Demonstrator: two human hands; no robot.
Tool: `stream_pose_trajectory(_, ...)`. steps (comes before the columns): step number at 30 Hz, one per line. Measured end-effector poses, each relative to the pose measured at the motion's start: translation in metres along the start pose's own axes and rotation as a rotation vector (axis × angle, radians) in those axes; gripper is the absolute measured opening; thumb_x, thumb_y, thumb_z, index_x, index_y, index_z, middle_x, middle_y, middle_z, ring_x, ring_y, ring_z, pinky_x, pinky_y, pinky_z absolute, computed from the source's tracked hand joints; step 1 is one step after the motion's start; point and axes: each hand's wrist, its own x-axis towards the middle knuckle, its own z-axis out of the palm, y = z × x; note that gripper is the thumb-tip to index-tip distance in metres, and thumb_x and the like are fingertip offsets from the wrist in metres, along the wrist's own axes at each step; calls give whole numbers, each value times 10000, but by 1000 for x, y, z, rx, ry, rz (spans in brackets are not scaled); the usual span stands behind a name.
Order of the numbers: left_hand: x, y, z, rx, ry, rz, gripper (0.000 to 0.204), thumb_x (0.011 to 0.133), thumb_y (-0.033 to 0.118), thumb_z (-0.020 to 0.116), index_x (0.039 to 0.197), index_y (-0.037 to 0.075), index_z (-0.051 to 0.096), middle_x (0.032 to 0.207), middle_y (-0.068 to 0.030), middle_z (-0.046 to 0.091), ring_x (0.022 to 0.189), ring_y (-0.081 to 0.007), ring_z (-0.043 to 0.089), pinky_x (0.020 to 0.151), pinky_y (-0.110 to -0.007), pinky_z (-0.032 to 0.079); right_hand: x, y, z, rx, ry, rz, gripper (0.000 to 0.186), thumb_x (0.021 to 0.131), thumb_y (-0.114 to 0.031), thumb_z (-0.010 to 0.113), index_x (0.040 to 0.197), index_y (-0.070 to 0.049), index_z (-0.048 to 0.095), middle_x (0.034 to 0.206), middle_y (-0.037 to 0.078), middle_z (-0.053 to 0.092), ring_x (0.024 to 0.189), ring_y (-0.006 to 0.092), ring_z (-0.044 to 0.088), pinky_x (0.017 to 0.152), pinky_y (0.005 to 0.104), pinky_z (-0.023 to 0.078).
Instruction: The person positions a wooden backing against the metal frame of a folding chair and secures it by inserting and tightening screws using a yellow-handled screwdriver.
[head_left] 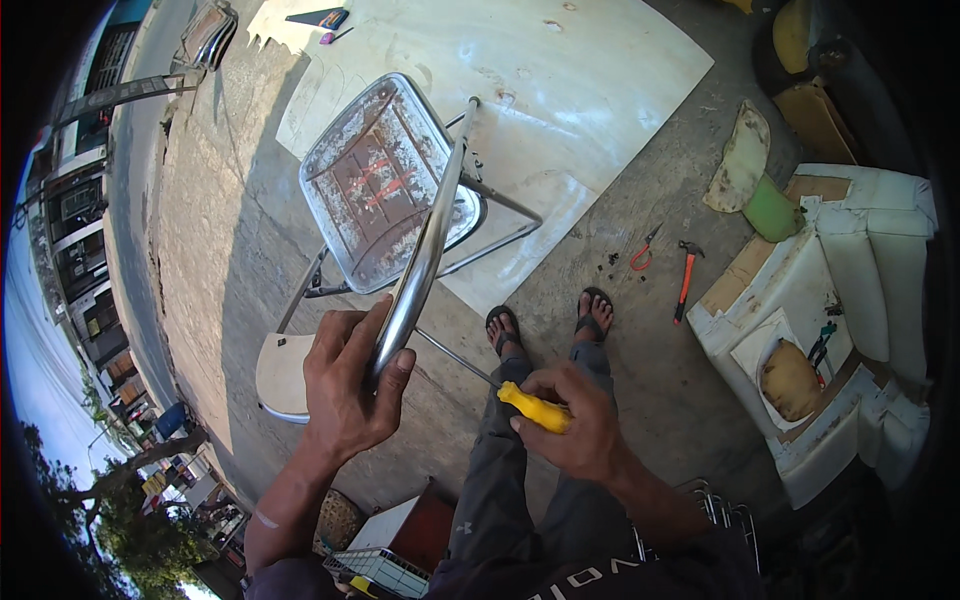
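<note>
A folding metal chair [375, 185] stands tilted in front of me, its large panel rusty and flaking inside a chrome rim. My left hand [345, 385] is closed around the lower end of a curved chrome part [432, 245] of it, thumb on one side and fingers on the other. In my right hand [578, 418] is a screwdriver with a yellow handle [533, 407]. Its long thin shaft points up and left to that chrome part. Whether the tip touches a screw is hidden. A beige panel with a chrome edge [285, 372] shows left of my left hand.
Beneath the chair lies a pale board [600, 90] bearing a handsaw [318, 18]. Red-handled pliers [643, 252] and a hammer [687, 280] lie on the concrete right of my feet. A worn white seat [870, 270] stands at the right, a red-and-white box [385, 540] at the lower left.
</note>
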Motion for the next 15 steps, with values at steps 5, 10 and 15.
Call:
stream_pose_trajectory(5, 4, 2, -2, 3, -8, 4, 470, 874, 178, 692, 1280, -50, 625, 912, -191, 596, 800, -322, 607, 720, -428, 498, 0, 1, -6, 490, -219, 670, 383, 951, -188, 708, 1267, 8, 622, 1006, 110, 642, 813, 129, 634, 635, 286, 510)
stream_pose_trajectory(10, 4, 4, -1, 2, -24, -21, 470, 886, 214, 681, 1268, -54, 628, 905, -190, 604, 801, -324, 600, 729, -433, 497, -1, 6, -2, 93, -70, 56, 371, 923, -105, 711, 1268, -12, 609, 996, 111, 659, 847, 189, 660, 703, 317, 533)
stream_pose_trajectory(15, 2, 4, -2, 24, -19, -3, 463, 868, 190, 689, 1238, -80, 625, 931, -207, 621, 840, -342, 610, 752, -442, 508, 5, 5, -4, 135, -26, 139, 324, 919, -76, 705, 1211, 5, 592, 907, 119, 671, 715, 203, 656, 646, 314, 538)
